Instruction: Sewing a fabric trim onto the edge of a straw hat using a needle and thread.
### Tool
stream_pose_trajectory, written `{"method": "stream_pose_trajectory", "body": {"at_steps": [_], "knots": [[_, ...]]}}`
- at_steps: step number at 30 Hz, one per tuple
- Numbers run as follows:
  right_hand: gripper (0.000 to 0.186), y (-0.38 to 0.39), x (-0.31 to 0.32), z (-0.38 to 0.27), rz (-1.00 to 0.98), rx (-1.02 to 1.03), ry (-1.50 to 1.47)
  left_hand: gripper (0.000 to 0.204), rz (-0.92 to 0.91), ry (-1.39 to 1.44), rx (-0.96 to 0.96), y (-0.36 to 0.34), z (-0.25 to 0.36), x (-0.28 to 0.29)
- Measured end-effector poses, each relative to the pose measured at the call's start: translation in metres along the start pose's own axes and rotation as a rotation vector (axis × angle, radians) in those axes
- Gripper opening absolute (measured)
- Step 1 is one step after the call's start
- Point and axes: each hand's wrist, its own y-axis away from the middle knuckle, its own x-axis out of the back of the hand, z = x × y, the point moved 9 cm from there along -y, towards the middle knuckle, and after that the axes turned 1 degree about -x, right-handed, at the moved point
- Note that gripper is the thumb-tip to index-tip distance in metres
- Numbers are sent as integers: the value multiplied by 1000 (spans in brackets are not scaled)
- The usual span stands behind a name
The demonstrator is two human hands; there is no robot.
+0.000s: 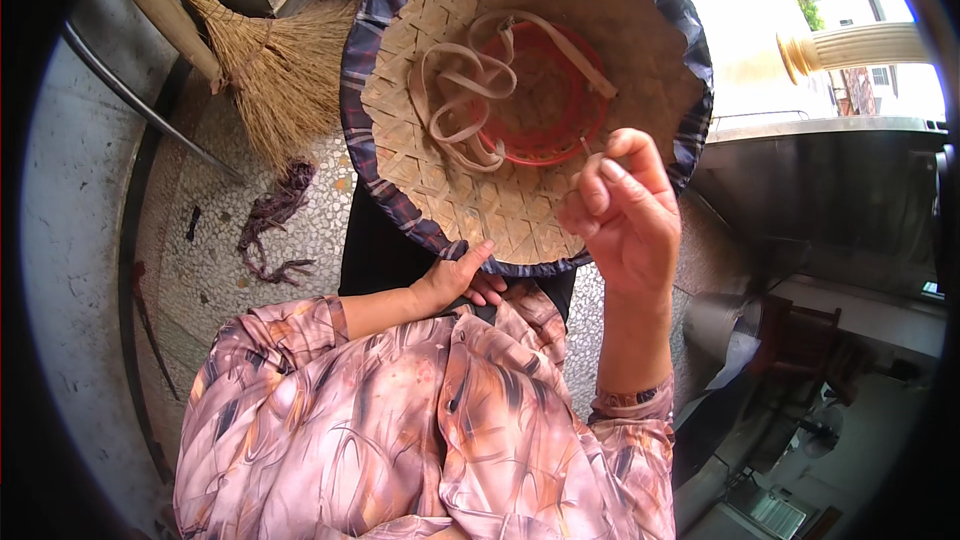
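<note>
A woven straw hat [400, 130] lies upturned over my lap, its inside toward me. Dark plaid cloth [358, 120] wraps its rim. Inside sit a red ring [535, 155] and a pale, loosely looped strap [450, 105]. My left hand [455, 280] grips the near rim, thumb on top and fingers curled beneath. Above the hat's right side, my right hand [630, 205] is raised in a pinch. A short, thin, needle-like thing [584, 144] sticks out by its fingertips; any thread on it is too fine to make out.
To the left, a straw broom [285, 70] rests on the speckled floor [215, 240], with a dark, crumpled purplish bundle [275, 215] below its bristles. A curved metal bar [140, 100] runs along the left wall. At right stand a dark metal-edged counter [820, 190] and a pale column [870, 45].
</note>
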Motion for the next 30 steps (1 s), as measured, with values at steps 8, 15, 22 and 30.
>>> {"method": "stream_pose_trajectory", "body": {"at_steps": [8, 15, 22, 30], "knots": [[13, 11, 1, -32, 80, 580, 424, 66, 0, -19, 15, 1, -1, 1], [17, 51, 74, 89, 117, 169, 860, 77, 38, -78, 59, 11, 6, 5], [16, 52, 108, 123, 139, 37, 605, 63, 97, -225, -39, 30, 24, 19], [17, 63, 58, 72, -96, 434, 1097, 19, 120, -1323, -1014, 119, 119, -27]]}}
